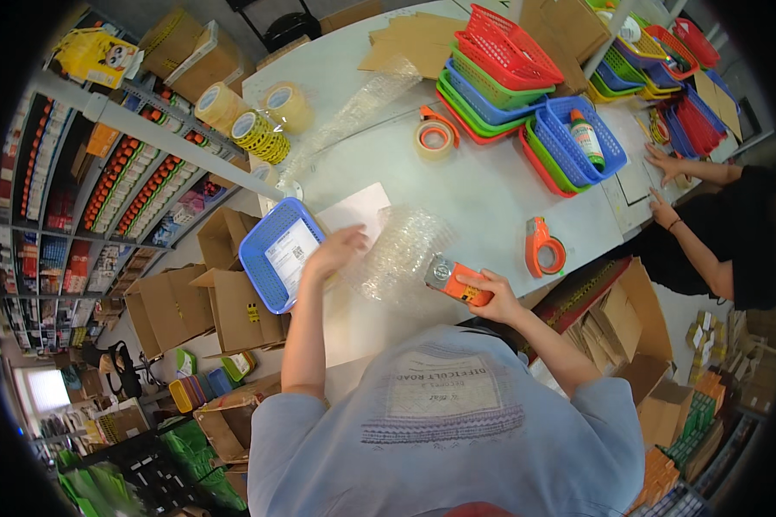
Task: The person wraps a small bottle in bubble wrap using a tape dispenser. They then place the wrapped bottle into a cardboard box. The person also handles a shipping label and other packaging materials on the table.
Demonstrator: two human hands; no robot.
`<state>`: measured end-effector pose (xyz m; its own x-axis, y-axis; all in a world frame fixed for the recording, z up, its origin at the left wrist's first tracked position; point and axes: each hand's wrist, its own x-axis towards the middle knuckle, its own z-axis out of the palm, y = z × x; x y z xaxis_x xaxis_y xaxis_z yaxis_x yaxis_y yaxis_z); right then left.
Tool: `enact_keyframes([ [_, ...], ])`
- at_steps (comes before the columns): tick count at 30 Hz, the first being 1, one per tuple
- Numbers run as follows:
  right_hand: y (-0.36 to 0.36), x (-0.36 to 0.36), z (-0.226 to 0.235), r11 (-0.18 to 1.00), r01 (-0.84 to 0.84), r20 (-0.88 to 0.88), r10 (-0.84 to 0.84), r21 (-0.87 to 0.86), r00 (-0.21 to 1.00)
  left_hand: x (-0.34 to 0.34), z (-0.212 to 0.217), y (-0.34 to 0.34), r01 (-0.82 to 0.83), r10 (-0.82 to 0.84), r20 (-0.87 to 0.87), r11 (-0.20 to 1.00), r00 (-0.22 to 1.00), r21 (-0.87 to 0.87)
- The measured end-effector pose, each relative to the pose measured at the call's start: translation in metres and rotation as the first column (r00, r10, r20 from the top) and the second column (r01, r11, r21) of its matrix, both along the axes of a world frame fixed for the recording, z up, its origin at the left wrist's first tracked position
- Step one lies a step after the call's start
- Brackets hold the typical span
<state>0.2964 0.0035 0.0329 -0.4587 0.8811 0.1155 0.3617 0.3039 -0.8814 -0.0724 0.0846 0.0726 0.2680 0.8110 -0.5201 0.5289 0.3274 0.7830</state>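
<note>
My right hand [490, 295] is closed around a small orange and grey box [457, 281], held over the table by the right edge of a crumpled piece of bubble wrap [405, 250]. My left hand [341, 252], fingers stretched out and holding nothing visible, hovers between that wrap and a blue plastic basket [254, 269]. A white printed sheet [291, 250] lies in the basket. Partly behind my left hand and the wrap is a pale sheet [362, 205] on the table.
Tape rolls [286, 107] stand at the table's far left, near a long bubble wrap strip [353, 108]. Two orange tape dispensers [545, 248] [434, 135] and stacked baskets [500, 52] are to the right. A co-worker's hands [664, 164] rest at the far right. Cardboard boxes [168, 308] flank the table.
</note>
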Motion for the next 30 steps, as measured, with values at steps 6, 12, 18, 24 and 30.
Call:
enact_keyframes([
  [6,-0.002,-0.009,-0.005,1.000,0.017,-0.055,-0.016,0.015,0.998,0.137,0.099,-0.026,0.474,0.206,-0.672,0.565,0.712,0.675],
  [12,-0.031,0.017,0.033,1.000,0.015,0.027,-0.016,0.026,1.000,0.135,0.058,-0.025,0.442,0.160,-0.727,0.701,0.668,0.560],
  [18,-0.054,0.067,0.053,0.987,0.044,0.188,-0.074,0.158,0.979,0.096,0.041,-0.006,0.392,0.213,-0.669,0.671,0.712,0.630],
  [24,-0.023,0.034,0.018,0.993,-0.048,0.513,0.097,-0.109,0.853,0.103,0.063,-0.019,0.356,0.192,-0.665,0.722,0.722,0.594],
  [30,0.010,-0.028,0.014,0.975,-0.170,0.555,0.220,-0.140,0.802,0.090,0.051,-0.054,0.294,0.454,-0.705,0.684,0.545,0.668],
])
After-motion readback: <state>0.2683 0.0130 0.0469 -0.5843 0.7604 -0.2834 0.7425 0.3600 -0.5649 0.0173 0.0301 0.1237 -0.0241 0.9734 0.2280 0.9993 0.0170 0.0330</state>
